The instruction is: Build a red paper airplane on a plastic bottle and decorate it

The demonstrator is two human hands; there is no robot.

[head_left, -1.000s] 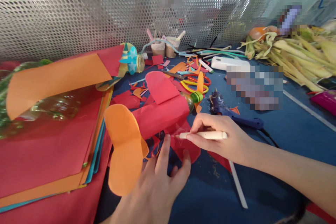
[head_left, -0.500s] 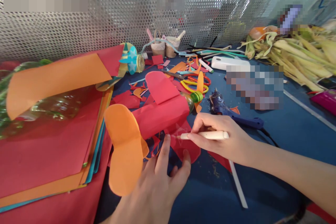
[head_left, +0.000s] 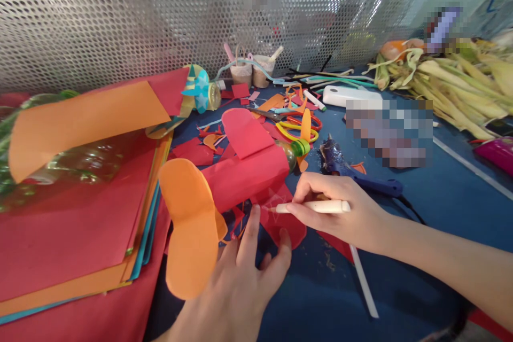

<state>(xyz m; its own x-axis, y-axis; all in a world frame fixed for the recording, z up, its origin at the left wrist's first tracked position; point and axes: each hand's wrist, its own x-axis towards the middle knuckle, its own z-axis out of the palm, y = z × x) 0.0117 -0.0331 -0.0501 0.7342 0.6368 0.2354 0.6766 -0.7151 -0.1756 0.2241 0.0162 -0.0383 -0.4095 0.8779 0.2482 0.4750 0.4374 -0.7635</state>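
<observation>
A white marker pen (head_left: 320,207) is pinched in the fingers of my right hand (head_left: 340,208). Its tip rests on a red paper wing (head_left: 290,227) that carries a pale star outline. My left hand (head_left: 244,272) lies with fingers spread, index and thumb touching that wing. The wing sticks out from a bottle wrapped in red paper (head_left: 248,179), which has a green cap (head_left: 300,147). A second red wing (head_left: 246,132) rises on its far side. Orange paper tail pieces (head_left: 191,235) stand at the bottle's left end, beside my left hand.
A blue glue gun (head_left: 364,179) lies beyond my right hand. Scissors (head_left: 298,131) and paper scraps lie behind the bottle. Stacked coloured paper (head_left: 72,235) fills the left. Corn husks (head_left: 452,77) lie back right, before a perforated metal panel (head_left: 180,10).
</observation>
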